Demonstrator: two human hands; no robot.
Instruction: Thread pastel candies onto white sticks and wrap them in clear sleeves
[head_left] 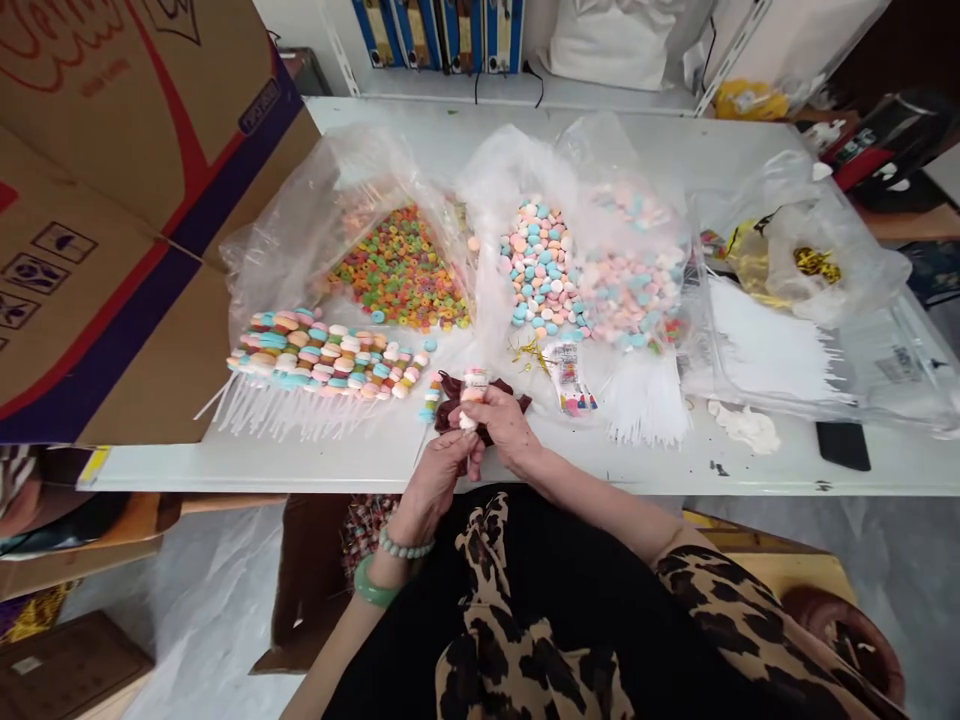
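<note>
Just above the table's front edge, my left hand (444,462) pinches the lower end of a candy skewer (474,384). My right hand (504,425) closes round the same skewer higher up; its top, pale and pink with what looks like a clear printed wrapper, shows above the fingers. Beneath both hands lies a crumpled dark brown cloth (448,388). Left of it is a short candy skewer (430,398) in blue, green and pink. Farther left, finished-looking candy skewers (322,355) lie in a row, their white sticks (300,393) pointing towards me.
Behind are a bag of ring candies (401,265) and bags of pastel candies (541,262). Printed wrappers (571,378), gold ties (529,350) and white sticks (646,400) lie right. A large carton (150,250) stands left; a plastic tray (885,385) and black phone-like slab (843,445) are right.
</note>
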